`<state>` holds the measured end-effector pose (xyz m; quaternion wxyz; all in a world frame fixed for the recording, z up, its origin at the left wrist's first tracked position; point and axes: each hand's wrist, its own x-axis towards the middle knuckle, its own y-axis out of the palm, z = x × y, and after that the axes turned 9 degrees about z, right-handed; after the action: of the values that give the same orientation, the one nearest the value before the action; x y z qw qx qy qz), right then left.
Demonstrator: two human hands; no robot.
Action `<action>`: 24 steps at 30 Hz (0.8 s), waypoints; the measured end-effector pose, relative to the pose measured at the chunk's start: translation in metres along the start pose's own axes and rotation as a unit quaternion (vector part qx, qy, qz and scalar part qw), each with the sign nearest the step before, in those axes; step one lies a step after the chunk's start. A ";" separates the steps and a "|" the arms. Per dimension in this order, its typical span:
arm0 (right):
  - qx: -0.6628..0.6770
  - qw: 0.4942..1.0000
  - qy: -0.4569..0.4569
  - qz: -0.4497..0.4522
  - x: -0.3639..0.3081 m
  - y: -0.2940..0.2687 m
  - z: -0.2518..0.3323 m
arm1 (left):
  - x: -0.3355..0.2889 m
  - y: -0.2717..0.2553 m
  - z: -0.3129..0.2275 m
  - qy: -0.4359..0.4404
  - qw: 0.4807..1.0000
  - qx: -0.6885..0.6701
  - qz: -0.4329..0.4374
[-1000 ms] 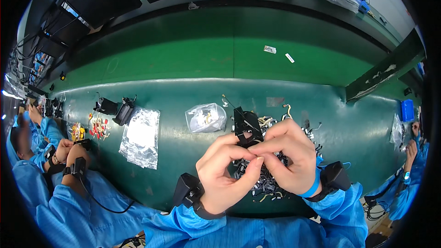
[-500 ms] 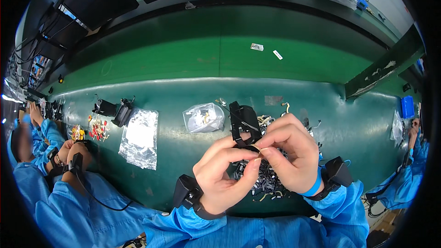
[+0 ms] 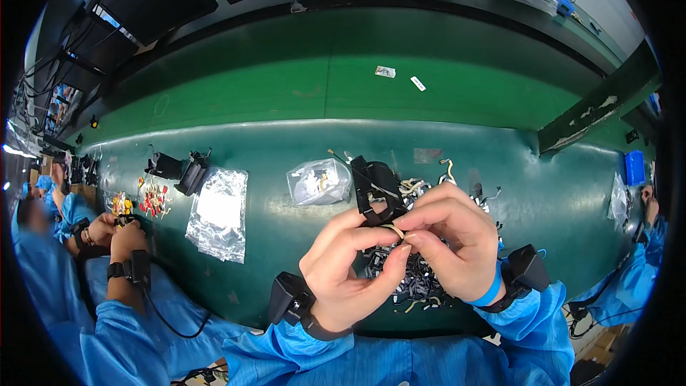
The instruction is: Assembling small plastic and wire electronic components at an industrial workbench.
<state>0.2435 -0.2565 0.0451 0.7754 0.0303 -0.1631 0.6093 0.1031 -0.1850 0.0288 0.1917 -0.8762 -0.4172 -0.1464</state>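
A short cream-coloured cable [image 3: 392,229] bends between my fingertips, held in front of me. My left hand [image 3: 349,268] is closed, thumb and index finger pinching the cable's near side. Facing it, my right hand [image 3: 454,243] pinches the same cable at its right end, and the two sets of fingertips nearly meet. A black plastic housing [image 3: 376,184] with a dark wire rises just beyond my left fingers; whether they also grip it is hidden. Under and behind my hands lies a pile of small black and white cables [image 3: 418,282].
A clear bag of small parts [image 3: 319,182] stands left of the housing. Farther left are a flat silvery bag [image 3: 219,216], black housings [image 3: 191,174] and red-and-yellow parts [image 3: 152,198]. Co-workers' hands [image 3: 118,232] work at the left. A green beam [image 3: 600,104] slants at the right.
The cream cable now shows more plainly between my fingertips. The black housing has shifted slightly left. My hands have barely moved, while the co-worker at the left has moved their arms.
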 end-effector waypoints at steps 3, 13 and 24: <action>-0.040 0.999 -0.010 0.011 0.001 -0.003 0.002 | 0.000 0.001 0.000 -0.014 1.000 -0.005 -0.009; -0.290 0.944 -0.156 -0.013 0.002 -0.005 -0.003 | 0.000 0.005 -0.001 -0.027 0.999 0.039 -0.019; -0.327 0.932 -0.155 -0.033 0.006 -0.011 -0.006 | 0.006 0.010 -0.005 0.021 0.989 0.145 -0.007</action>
<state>0.2561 -0.2520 0.0423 0.7274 -0.1253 -0.4700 0.4840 0.1144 -0.1889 0.0335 0.3238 -0.8331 -0.4362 -0.1038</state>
